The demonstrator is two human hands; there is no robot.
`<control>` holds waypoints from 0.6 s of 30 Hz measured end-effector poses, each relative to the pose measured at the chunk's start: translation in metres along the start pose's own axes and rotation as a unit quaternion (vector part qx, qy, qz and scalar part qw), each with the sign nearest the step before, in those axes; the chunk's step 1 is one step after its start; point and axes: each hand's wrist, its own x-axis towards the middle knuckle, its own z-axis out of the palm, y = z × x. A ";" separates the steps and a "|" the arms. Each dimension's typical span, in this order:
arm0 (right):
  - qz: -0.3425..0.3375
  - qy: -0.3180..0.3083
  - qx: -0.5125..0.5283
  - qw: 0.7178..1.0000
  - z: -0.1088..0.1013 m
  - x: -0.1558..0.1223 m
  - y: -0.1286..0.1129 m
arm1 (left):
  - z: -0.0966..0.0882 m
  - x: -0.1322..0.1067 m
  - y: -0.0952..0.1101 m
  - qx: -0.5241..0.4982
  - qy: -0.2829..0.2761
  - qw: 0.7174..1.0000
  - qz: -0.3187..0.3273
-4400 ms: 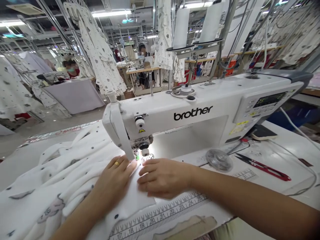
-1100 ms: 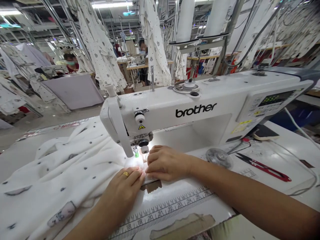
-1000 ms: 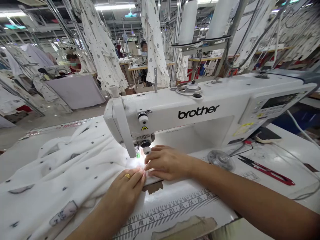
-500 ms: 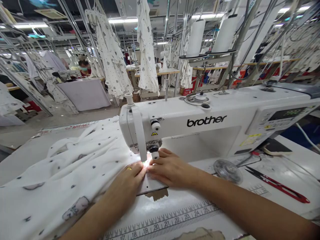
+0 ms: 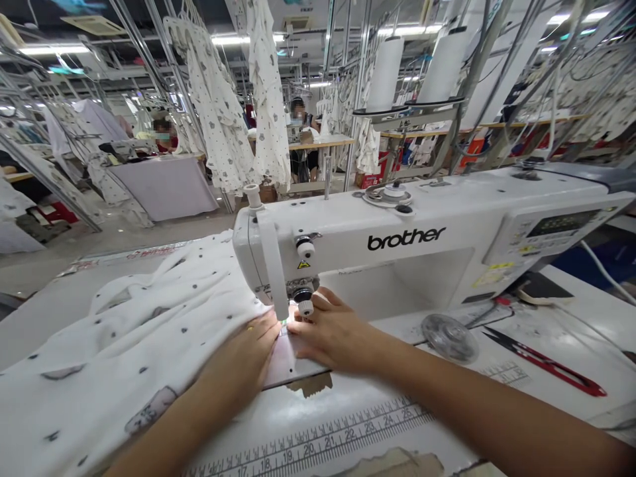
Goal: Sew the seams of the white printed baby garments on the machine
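A white fabric with small grey prints point(image 5: 134, 338) spreads over the left of the table and runs up to the lit needle area of a white Brother sewing machine point(image 5: 342, 228). My left hand point(image 5: 251, 348), with a ring on one finger, presses the fabric's edge just left of the needle, its fingers held together. To the right of the needle, my right hand point(image 5: 335, 331) has its fingers curled in under the machine head, on the work at the presser foot. The machine head partly hides those fingertips, and glare blurs the cloth between the hands.
Red-handled thread snips point(image 5: 546, 363) and a clear round disc point(image 5: 450, 338) lie right of my forearm. A printed ruler scale point(image 5: 328, 440) runs along the table front. Thread cones point(image 5: 385, 74) stand behind the machine. Hanging printed garments point(image 5: 271, 99) and co-workers are farther back.
My left hand has slid slightly left and away from my right hand, opening a gap before the needle. The view has shifted a little, and a person now shows behind the hanging garments.
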 end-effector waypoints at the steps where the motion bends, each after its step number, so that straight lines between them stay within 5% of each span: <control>1: 0.004 -0.001 -0.001 1.000 0.001 0.000 0.001 | 0.000 0.001 -0.001 0.004 -0.009 1.000 -0.005; 9: 0.015 0.023 0.036 0.999 0.005 0.000 0.010 | -0.008 0.010 0.000 0.024 -0.028 0.999 -0.007; 18: 0.018 0.050 0.062 0.997 0.007 0.001 0.015 | -0.006 0.009 0.003 -0.083 0.028 0.995 -0.051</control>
